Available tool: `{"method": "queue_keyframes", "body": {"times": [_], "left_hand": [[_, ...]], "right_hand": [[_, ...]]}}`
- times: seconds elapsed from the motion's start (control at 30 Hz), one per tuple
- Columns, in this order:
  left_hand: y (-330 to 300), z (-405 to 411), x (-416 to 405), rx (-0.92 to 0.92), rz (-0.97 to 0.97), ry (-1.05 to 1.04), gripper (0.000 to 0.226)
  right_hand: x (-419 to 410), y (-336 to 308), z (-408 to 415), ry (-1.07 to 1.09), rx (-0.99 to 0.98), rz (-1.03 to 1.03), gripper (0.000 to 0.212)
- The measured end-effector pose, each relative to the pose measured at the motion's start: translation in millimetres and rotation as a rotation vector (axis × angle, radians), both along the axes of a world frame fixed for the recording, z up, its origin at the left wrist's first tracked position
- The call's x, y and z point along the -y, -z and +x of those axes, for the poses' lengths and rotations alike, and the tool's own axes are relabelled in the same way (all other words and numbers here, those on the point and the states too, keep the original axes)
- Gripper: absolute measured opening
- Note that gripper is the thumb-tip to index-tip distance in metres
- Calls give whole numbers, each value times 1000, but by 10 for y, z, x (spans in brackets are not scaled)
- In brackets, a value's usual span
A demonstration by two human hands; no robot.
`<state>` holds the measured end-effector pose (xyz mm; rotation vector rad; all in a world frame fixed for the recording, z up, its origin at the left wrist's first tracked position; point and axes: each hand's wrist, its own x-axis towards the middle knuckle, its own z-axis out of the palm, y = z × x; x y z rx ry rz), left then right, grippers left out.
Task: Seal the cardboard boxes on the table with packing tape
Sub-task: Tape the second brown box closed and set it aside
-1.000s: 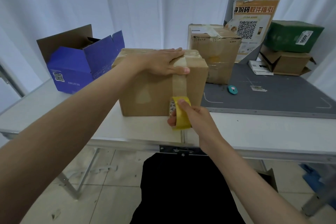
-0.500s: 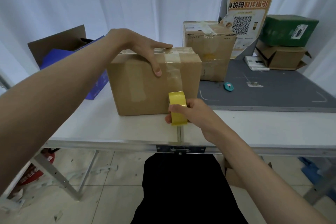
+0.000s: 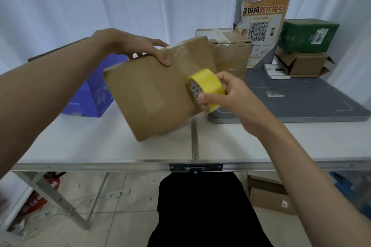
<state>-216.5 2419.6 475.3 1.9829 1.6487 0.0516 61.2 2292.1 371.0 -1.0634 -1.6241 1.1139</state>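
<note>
Left hand [image 3: 138,46] gripping tilted cardboard box [image 3: 156,94], right hand [image 3: 230,94] pinching tape roll [image 3: 206,84]

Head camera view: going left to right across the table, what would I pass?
Blue box → left hand → tilted cardboard box → yellow tape roll → right hand → grey mat → green box.
</note>
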Motion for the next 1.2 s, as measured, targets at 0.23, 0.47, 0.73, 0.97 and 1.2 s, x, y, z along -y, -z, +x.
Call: {"method": "queue_keyframes", "body": {"times": [0.23,0.47,0.73,0.97,1.2], "left_hand": [[137,-182,98,360,-230,-143,60],[877,-301,6,575,-250,-270,64],[1161,-498,-70,619,-280,-388,65],[831,-261,-318,596,-269,-454,70],[939,145,-497,248,73,-540,54]], "right_hand": [[-148,-345,-49,190,-65,316,44],[-610,-280,-302,268,-1,416,35],[-973,-132,-625,298,106,415,36],[-1145,37,-709,322,140,385,39],[-1136,9,-765,335,83,473,43]]}}
